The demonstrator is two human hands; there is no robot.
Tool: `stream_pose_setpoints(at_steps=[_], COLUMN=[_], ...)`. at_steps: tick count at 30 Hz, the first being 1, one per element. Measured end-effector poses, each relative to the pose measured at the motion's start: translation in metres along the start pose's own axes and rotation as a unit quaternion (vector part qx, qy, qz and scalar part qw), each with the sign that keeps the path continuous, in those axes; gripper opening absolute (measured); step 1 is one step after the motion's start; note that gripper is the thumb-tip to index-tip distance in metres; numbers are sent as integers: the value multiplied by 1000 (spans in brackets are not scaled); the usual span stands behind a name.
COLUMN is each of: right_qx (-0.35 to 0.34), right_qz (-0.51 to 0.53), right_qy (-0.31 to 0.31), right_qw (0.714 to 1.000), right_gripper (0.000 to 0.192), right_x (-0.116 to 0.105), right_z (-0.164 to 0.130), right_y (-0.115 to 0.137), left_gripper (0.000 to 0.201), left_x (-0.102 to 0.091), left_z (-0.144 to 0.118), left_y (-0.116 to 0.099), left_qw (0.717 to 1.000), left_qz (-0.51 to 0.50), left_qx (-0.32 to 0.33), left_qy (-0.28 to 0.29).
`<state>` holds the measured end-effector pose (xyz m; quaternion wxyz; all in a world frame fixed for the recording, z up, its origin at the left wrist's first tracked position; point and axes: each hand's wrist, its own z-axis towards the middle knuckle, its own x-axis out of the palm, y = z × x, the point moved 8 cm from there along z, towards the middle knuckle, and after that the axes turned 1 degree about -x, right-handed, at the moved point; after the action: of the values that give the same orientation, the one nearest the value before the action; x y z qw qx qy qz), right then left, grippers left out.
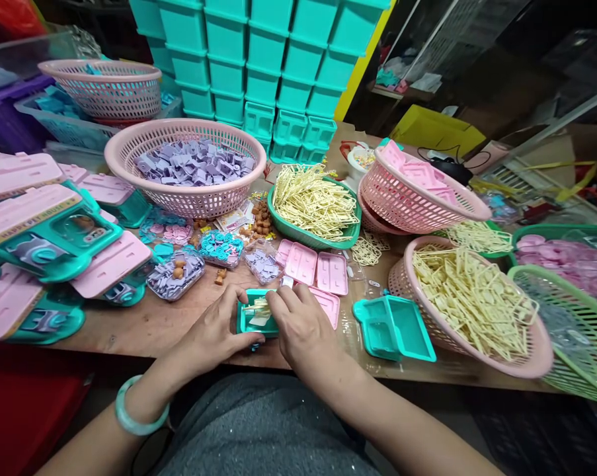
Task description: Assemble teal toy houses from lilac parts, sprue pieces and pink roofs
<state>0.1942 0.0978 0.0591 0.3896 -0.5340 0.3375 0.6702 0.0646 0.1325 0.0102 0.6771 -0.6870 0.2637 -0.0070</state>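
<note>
A small teal plastic box (246, 322) lies near the table's front edge, with pale yellow plastic pieces (259, 308) and a whitish piece inside. My left hand (221, 325) grips its left end, thumb along the near side and fingers at the far side. Curled over the right end is my right hand (301, 324), its fingers bent down and closed. What its fingertips hold is hidden, and it covers that end of the box. Just beyond are pink plastic panels (301, 263). Another teal box (396, 327) with compartments stands to the right.
Pale yellow frames fill a green basket (311, 233) and a pink basket (402, 291). Purple parts sit in a large pink basket (184, 197). Finished-looking pink-and-teal toy houses (50, 231) pile up left. Stacked teal boxes (263, 66) stand behind. Small trays of blue discs (221, 248) and purple parts (176, 274) lie between.
</note>
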Motion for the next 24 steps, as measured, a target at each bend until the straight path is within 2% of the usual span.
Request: stream_pose_setpoints(at_steps=[4, 9, 14, 19, 21, 24], right_qx=[7, -8, 4, 45, 52, 15], right_qz=[-18, -20, 87, 76, 120, 243], right_qy=[14, 15, 65, 120, 137, 132], right_qw=[1000, 1000, 994, 989, 982, 961], right_gripper=[18, 14, 16, 19, 30, 60], right_x=[4, 10, 21, 26, 20, 5], right_z=[0, 7, 13, 16, 14, 11], right_y=[5, 9, -1, -5, -8, -13], left_gripper=[39, 44, 61, 65, 69, 72], left_x=[1, 1, 7, 10, 9, 9], left_z=[2, 4, 4, 4, 4, 4], left_y=[-4, 0, 2, -4, -7, -10], left_qw=[999, 999, 995, 990, 987, 983], left_qz=[32, 36, 71, 99, 107, 110], left_qx=[37, 37, 43, 81, 105, 136], left_qy=[13, 19, 46, 60, 55, 48])
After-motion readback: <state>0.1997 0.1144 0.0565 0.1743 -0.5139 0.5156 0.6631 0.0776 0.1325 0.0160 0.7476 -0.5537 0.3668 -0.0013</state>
